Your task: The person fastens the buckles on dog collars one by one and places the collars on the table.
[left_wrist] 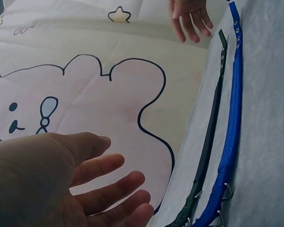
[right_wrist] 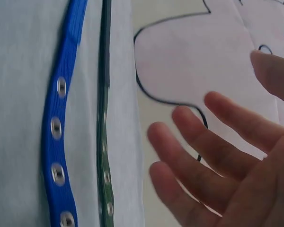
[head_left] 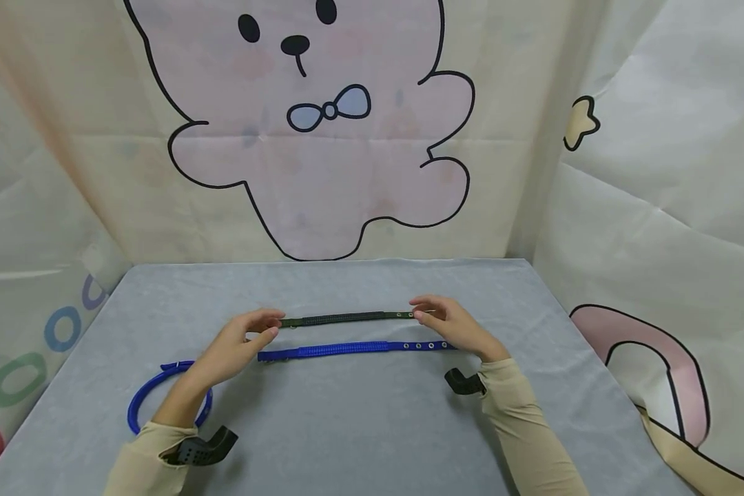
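A dark green collar [head_left: 344,318] with metal eyelets lies stretched out across the grey cloth. Parallel to it and nearer me lies a blue collar [head_left: 341,350], with eyelets at its right end and metal rings [left_wrist: 228,191] at its left. My left hand [head_left: 243,342] hovers by the left end of the green collar, fingers relaxed and spread with nothing in them. By the eyelet end is my right hand [head_left: 451,324], its fingers loosely bent and apart. In the right wrist view both collars run beside the right hand [right_wrist: 227,165], clear of its fingers.
A coiled blue cord or strap [head_left: 138,399] lies at the left, partly hidden under the left forearm. The grey cloth-covered table [head_left: 359,434] meets printed fabric walls [head_left: 502,138] at the back and sides. A black wrist mount [head_left: 204,448] sticks out from the left sleeve.
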A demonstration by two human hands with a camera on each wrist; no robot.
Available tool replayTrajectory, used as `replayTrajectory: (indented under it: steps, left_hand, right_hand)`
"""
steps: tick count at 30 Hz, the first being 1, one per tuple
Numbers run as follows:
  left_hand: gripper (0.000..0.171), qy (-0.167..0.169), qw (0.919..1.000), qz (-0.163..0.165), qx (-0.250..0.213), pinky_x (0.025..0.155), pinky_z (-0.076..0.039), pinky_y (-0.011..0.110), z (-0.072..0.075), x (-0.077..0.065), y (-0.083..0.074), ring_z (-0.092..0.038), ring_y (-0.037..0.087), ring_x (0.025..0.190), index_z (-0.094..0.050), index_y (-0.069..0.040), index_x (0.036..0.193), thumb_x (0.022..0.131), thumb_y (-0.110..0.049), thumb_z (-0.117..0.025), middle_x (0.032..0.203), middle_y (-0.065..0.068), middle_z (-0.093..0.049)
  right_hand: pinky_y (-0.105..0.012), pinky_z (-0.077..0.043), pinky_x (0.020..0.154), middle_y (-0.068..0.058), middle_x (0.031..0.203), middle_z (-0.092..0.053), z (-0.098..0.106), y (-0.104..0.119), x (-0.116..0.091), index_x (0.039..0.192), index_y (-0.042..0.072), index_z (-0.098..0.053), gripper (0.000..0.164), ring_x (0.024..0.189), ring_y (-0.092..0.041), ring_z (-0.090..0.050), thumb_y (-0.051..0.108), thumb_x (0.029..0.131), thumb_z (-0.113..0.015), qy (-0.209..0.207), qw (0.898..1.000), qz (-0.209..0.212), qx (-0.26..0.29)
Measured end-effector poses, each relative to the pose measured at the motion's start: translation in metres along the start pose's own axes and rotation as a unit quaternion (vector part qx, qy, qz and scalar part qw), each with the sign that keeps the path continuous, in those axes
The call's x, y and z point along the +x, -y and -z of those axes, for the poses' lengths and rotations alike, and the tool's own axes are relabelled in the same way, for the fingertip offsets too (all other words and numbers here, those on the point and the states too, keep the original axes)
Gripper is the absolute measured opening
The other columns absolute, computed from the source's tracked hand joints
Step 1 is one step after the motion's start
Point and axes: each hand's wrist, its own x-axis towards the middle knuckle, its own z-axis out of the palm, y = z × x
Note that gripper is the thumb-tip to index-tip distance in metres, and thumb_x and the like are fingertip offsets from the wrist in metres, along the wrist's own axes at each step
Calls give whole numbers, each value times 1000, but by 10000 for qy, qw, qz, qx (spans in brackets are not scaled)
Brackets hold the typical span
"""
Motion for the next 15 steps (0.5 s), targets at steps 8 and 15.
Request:
replayTrajectory:
  steps: [8,15]
  left_hand:
    - [38,104,9997,165,121,84,-56,47,-1,2,3,-61,38,118,-58,-9,139,106,-27,-54,128,20,-66]
    - [41,200,9992,267,198,89,-54,53,-1,0,8,-58,41,122,-56,-5,141,106,-26,-55,132,22,-64]
  right_hand:
    - [-55,-49,104,-28,139,-59,13,-12,-3,138,-6,-56,43,128,-42,-57,24,107,-51,374,9985,-186,-362]
    - [-50,-54,97,-27,135,-62,18,-23,-5,133,-7,-61,40,122,-40,-63,21,107,-52,675,9952,-348,-610]
